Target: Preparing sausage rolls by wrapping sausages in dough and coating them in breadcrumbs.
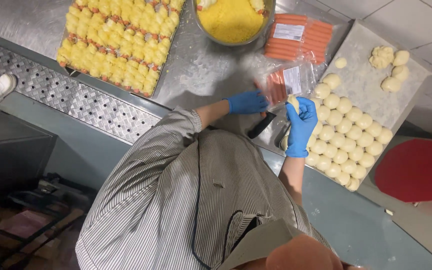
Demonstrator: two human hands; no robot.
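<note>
Both hands wear blue gloves and work close together at the middle of the bench [211,70], a shiny metal top. The right hand [301,127] is closed around a small piece of dough [293,102], which sticks up out of the fingers, just left of the tray [361,75]. The left hand [248,102] lies low with its fingers bent, touching the near edge of an open packet of sausages [283,82]; I cannot tell if it grips anything. A black tool [261,125] lies on the bench between the two hands, on the near side. The tray on the right has many round dough balls [346,145] in rows at its near end, and a few lumpy ones [388,62] at its far end. A full pack of sausages [298,37] lies farther away, next to a big bowl of yellow crumbs [231,20]. On the far left a second tray [163,82] is packed with yellow-coated rolls [121,40]. I think a soft hold is best for the dough, so it does not get squashed, and the other hand should keep clear of the black tool
</note>
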